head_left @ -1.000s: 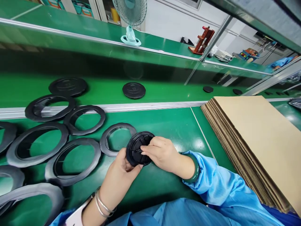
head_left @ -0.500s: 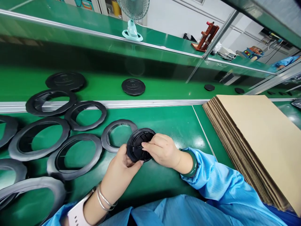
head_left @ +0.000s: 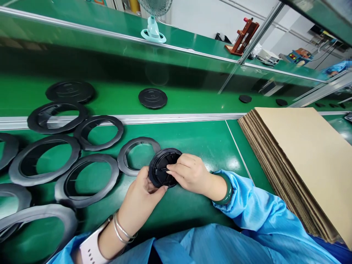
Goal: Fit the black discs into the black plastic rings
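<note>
Two hands meet close to the person's body over the green bench (head_left: 203, 146), both grasping one black round cover (head_left: 161, 170), which is held tilted just above the bench at the middle of the view. The left hand (head_left: 140, 200), at 7 o'clock of the cover, cups its lower edge with the thumb on the rim. That wrist wears silver bangles (head_left: 122, 231) and a white watch (head_left: 92, 249). The right hand (head_left: 191, 174), at 3 o'clock, is closed over the cover's right rim, fingertips (head_left: 172, 169) laid on its ribbed inner face. A green bangle (head_left: 227, 190) sits on that wrist.

At 10 o'clock, just behind the cover, lies a black ring (head_left: 125, 161). Whether the two touch cannot be told. Larger rings (head_left: 59, 187) spread out toward 9 o'clock, several overlapping. At 3 o'clock, well apart, stands a stack of cardboard sheets (head_left: 302, 157).

Beyond the metal rail (head_left: 178, 118), the conveyor belt (head_left: 115, 99) carries a black disc (head_left: 152, 98) at 12 o'clock and a wider one (head_left: 70, 91) at 10 o'clock. Farthest off, on the upper shelf, stand a fan base (head_left: 153, 35) at 12 o'clock and a red-brown stand (head_left: 243, 36) at 1 o'clock.
</note>
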### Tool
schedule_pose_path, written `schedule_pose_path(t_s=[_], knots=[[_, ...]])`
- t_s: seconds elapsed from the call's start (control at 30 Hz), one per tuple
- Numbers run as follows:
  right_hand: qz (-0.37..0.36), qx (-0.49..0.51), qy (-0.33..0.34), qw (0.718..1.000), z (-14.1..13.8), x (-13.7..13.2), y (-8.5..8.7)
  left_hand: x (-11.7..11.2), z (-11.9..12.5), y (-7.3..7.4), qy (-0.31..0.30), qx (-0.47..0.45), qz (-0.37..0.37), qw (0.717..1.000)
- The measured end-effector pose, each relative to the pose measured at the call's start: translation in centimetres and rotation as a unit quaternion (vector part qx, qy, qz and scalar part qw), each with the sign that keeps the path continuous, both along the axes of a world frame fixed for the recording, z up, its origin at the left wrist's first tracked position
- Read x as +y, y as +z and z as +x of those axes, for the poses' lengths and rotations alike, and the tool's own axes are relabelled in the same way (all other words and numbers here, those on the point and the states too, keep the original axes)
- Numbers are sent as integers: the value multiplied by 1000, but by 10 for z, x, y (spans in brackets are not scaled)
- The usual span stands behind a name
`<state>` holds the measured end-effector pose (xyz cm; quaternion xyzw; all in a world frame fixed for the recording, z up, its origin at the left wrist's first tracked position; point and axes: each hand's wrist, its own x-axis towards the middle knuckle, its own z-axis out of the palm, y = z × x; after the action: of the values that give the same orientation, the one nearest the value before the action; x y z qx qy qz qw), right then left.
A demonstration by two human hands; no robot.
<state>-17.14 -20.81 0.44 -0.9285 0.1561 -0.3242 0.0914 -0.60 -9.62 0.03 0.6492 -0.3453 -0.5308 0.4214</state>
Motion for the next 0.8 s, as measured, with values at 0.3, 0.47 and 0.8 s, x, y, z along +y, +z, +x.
schedule_pose_path(t_s=[0.3, 0.47, 0.8], knots=[[5, 24, 19, 1000, -2, -2, 0, 3, 1, -6, -7, 3, -8, 1000], [48, 31, 7, 998, -1, -2, 0, 2, 1, -6, -3, -3, -12, 1000], [37, 54, -6, 998, 4, 2, 4, 5, 1, -7, -6, -23, -15, 1000]])
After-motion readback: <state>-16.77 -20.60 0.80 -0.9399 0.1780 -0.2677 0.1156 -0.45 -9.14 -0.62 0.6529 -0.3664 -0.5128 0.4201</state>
